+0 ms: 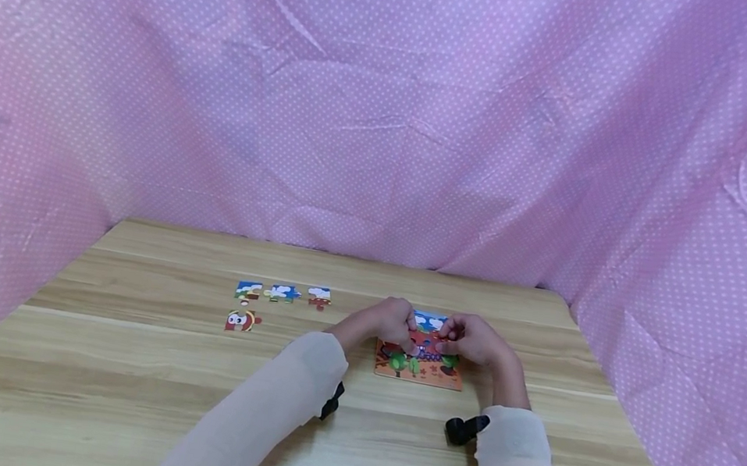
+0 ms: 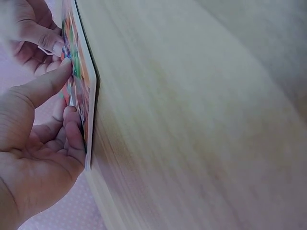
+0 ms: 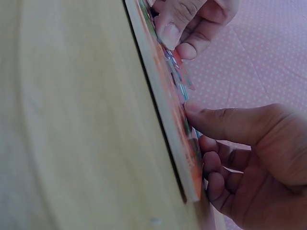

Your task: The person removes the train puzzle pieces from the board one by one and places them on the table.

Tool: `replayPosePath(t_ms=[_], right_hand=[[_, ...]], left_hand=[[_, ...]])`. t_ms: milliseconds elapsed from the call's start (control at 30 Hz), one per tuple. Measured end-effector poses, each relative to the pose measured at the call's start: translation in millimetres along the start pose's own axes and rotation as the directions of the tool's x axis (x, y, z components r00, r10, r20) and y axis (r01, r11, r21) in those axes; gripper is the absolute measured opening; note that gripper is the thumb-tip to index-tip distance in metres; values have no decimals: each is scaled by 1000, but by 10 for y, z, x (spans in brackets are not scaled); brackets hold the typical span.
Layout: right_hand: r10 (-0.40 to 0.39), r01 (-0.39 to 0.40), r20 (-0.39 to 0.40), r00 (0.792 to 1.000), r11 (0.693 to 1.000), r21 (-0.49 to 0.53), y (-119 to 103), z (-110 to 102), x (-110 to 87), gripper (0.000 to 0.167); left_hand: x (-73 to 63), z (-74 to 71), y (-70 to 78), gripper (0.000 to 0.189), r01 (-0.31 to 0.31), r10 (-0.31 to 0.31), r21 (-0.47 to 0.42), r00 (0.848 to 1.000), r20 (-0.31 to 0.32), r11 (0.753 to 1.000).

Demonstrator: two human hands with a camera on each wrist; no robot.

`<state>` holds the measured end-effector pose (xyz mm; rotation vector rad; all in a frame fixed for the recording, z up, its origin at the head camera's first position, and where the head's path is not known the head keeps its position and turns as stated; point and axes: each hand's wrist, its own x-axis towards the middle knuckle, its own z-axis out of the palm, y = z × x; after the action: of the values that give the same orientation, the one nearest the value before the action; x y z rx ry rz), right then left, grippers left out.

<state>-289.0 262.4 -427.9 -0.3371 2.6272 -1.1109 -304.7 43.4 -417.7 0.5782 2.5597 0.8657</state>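
A small picture puzzle board (image 1: 419,373), with orange ground, green plants and a blue sky strip, lies on the table. My left hand (image 1: 393,322) is over its left side, thumb and fingertips pinching a red puzzle piece (image 3: 183,72) that stands slightly up from the board in the right wrist view. From the right, my right hand (image 1: 478,341) comes in over the board, its thumb and curled fingers pinching at a thin-edged puzzle piece (image 2: 46,51). Fingers of both hands partly hide the middle of the picture.
Left of the board lie loose puzzle pieces: a sky-and-green one (image 1: 249,289), a cloud one (image 1: 284,293), a red-and-blue one (image 1: 319,296) and a face piece (image 1: 241,320). A pink dotted curtain (image 1: 385,148) surrounds the wooden table (image 1: 133,390).
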Motion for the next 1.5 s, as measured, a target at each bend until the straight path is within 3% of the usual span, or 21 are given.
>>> replayPosePath(t_ms=[167,267,633,1067,1500], right_hand=[[-12,12,9,1000,1000,14,-6,1,-5,10],[-6,6,6,1000,1000,15,-8,3,-1,10],[20,-20,-2,1000,1000,20,-7,7,9,11],[30,-30,5,1000,999,17,2,18,-1,11],[49,-49,-3,999,998,34,17,38,-14,11]], left_hand=[[-14,-8,-6,28,-31,31,-28,999,-11,999],[-14,-16,-29,25,-48,46,-96,999,-20,994],[-19,-89,-97,7,-116,108,-284,993,-43,952],[-182,-289,-143,5,-128,120,-339,992,-45,932],[-386,-547,-397,6,-166,146,-253,985,-97,953]])
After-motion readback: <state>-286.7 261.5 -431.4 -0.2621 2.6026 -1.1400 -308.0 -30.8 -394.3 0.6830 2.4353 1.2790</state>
